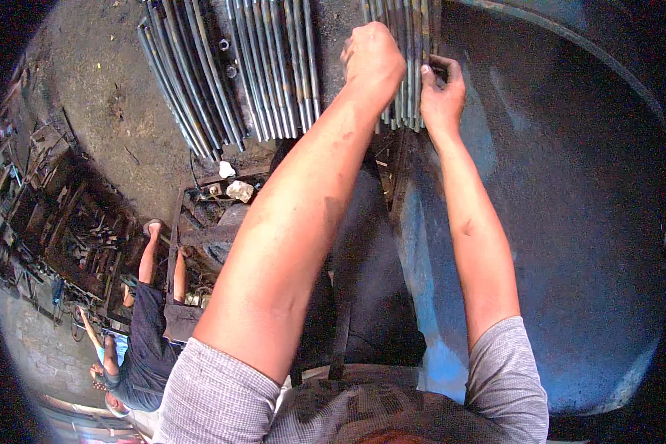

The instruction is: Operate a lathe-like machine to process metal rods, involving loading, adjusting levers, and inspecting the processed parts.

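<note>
Three groups of long metal rods lie side by side at the top of the view: a left group [192, 81], a middle group [274, 74] and a right group [407, 103]. Over the left side of the right group is my left hand [375, 61], closed in a fist; whatever its fingers hold is hidden. My right hand [444, 95] is at that group's right edge. Its thumb and curled fingers grip the outermost metal rod [425, 44]. Two small metal rings or nuts [231, 71] sit between the left and middle groups.
A large dark blue curved metal surface [570, 200] fills the right side. Pale stone-like lumps [240, 192] rest on a dark frame below the rods. At lower left, another person [144, 340] is beside cluttered metal scrap [81, 229]. Brown ground [89, 81] spreads at upper left.
</note>
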Motion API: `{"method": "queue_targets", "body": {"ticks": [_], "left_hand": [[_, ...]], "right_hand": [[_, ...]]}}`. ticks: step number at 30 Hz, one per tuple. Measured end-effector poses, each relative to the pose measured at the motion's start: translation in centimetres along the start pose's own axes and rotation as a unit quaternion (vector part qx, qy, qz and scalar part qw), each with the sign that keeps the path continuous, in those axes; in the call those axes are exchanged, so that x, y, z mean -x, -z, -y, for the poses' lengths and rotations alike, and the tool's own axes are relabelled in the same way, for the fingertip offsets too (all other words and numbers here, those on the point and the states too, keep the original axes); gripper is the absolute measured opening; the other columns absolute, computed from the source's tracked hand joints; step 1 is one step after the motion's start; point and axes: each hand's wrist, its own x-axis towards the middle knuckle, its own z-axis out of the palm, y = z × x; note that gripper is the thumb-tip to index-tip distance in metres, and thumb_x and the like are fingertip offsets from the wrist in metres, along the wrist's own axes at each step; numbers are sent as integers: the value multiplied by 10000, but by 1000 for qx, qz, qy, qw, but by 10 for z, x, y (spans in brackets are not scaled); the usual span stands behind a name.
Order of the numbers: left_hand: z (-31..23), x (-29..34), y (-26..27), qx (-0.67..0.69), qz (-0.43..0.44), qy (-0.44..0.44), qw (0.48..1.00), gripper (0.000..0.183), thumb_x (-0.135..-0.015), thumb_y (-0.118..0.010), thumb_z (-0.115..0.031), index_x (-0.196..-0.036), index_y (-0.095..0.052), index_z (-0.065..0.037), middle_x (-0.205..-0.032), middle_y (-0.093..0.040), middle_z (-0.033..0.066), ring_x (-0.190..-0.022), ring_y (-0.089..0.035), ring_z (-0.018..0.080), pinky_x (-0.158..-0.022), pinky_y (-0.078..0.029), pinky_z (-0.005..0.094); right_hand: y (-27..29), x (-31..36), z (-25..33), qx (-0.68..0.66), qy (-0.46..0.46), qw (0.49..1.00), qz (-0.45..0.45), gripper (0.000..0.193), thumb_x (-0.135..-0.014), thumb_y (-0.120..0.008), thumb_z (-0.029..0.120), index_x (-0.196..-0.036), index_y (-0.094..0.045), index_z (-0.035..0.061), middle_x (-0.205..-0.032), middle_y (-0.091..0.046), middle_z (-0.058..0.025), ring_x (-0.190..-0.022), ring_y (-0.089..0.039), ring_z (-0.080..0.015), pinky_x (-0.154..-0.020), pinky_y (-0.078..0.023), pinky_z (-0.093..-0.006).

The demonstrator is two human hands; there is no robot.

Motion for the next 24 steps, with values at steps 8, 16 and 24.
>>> {"method": "queue_targets", "body": {"ticks": [8,16,24], "left_hand": [[12,7,0,31,-11,-12,999,399,-683,-745,-296,-883,-686,44,-894,-658,276,-849,-661,395,-804,-521,435],[26,30,20,188,30,-77,979,436,-695,-714,-301,-945,-675,54,-828,-694,174,-760,-667,248,-759,-508,349],[-9,177,164,389,-61,22,919,213,-820,-678,-145,-928,-641,36,-796,-649,56,-712,-581,131,-681,-474,279]], "right_hand": [[5,-4,-5,9,9,1000,15,156,-810,-654,68,-950,-614,12,-900,-649,-149,-897,-614,-263,-837,-461,-367],[41,79,-5,-152,-82,981,-84,645,-823,-596,-57,-1370,-272,54,-1234,-447,-145,-924,-535,-192,-837,-465,-306],[78,171,-15,-217,-198,956,12,416,-841,-564,-77,-1232,-463,24,-1027,-560,-91,-913,-573,-166,-795,-484,-298]]}}
